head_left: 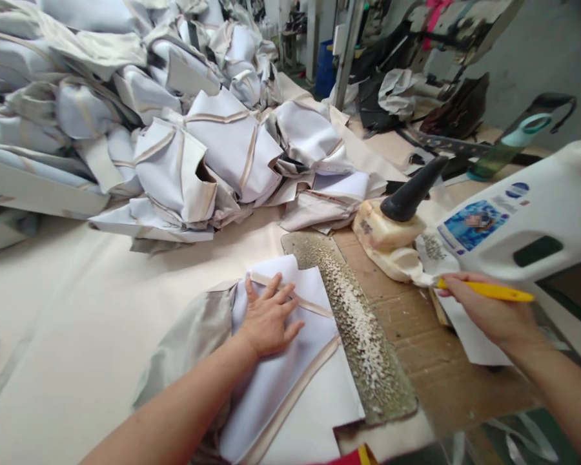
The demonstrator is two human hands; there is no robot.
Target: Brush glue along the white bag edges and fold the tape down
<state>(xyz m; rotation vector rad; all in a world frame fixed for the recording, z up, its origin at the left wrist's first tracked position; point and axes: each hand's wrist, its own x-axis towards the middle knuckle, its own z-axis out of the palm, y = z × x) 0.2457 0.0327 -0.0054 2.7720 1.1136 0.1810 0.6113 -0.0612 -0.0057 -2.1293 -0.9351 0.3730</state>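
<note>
Spreading on material (pixel 285 371) near its edge, left hand (pixel 270 323) rests; right hand (pixel 489 318) pinches brush (pixel 498 291).

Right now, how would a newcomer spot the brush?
Find the large white jug at the right. Just below it in view, the right hand holds the brush. Its slim, bright yellow handle sets it apart from the cream container nearby.

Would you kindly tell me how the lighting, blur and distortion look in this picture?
Head view: light mostly soft and even, top right corner dark; white jug seemingly stretched toward the right edge; its label partly pixelated; far background soft, left hand and yellow brush clear enough to make out.
</note>
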